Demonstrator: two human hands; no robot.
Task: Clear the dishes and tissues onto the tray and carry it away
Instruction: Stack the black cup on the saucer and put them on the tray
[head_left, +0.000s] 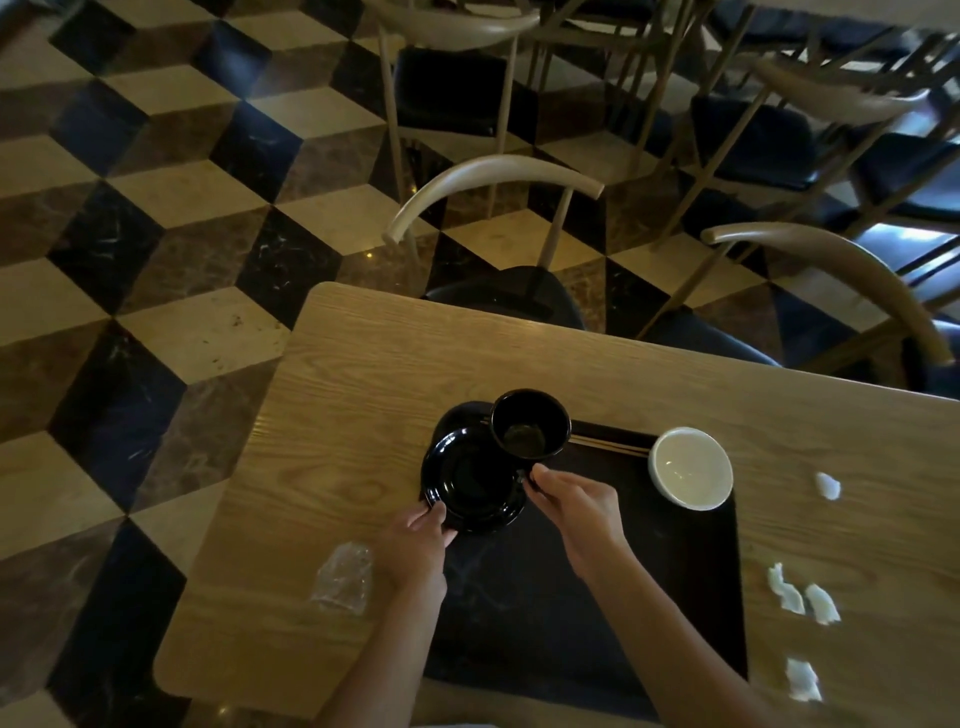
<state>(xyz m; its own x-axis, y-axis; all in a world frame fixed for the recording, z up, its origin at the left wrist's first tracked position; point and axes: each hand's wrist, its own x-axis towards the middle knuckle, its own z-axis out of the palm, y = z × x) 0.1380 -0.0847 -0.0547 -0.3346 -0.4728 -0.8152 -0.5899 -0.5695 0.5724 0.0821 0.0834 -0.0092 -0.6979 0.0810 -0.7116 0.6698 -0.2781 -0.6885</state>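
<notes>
1. Plate (470, 480), black, sits at the tray's (691, 571) far-left corner, gripped at opposite rims: left hand (415, 545) near edge, right hand (576, 506) right edge, likely to steady it.
2. Black cup (530, 423) and white bowl (690, 466) stand mouth-up beside it.
3. Chopsticks (608, 444) lie crosswise along the tray's far edge.
4. Tissues (802, 597) and a wrapper (343, 577) lie loose on the surface (363, 364).

Both bare forearms reach forward over the tray (696, 597). The left hand (415, 545) curls at its near-left corner. The right hand (576, 506) pinches above its middle.
</notes>
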